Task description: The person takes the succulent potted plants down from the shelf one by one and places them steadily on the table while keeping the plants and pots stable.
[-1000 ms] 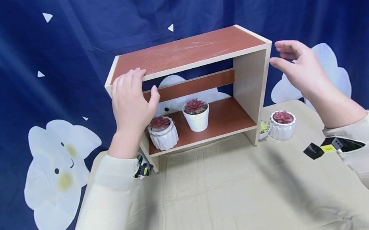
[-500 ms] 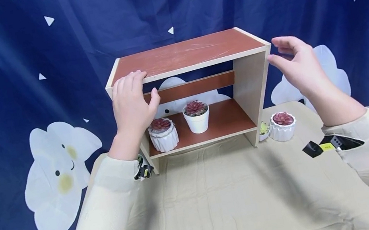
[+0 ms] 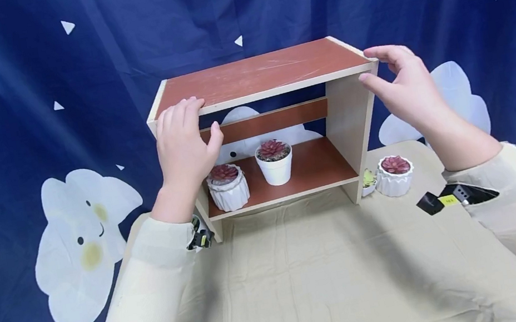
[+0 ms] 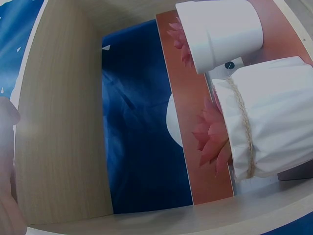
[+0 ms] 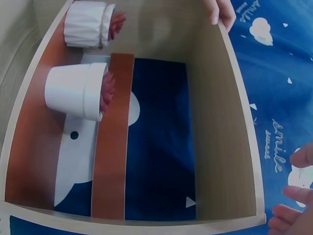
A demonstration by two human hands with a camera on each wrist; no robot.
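Note:
A small shelf with red-brown boards and pale wooden sides stands on the cloth. My left hand holds its upper left front corner, fingers over the top and thumb below the front edge. At the upper right corner is my right hand, thumb and fingers spread apart; whether it touches the wood I cannot tell. On the lower board sit two potted red succulents: a smooth white pot and a ridged white pot at the left. Twine circles the ridged pot in the left wrist view.
Outside the shelf's right side, another ridged white pot with a red succulent stands beside a small yellow-green plant, partly hidden. Beige cloth covers the table. Behind hangs a blue curtain with white clouds.
My right hand has moved left, toward the shelf's upper right corner, and its fingertips now overlap that corner. My left hand, the shelf and the pots have stayed in place.

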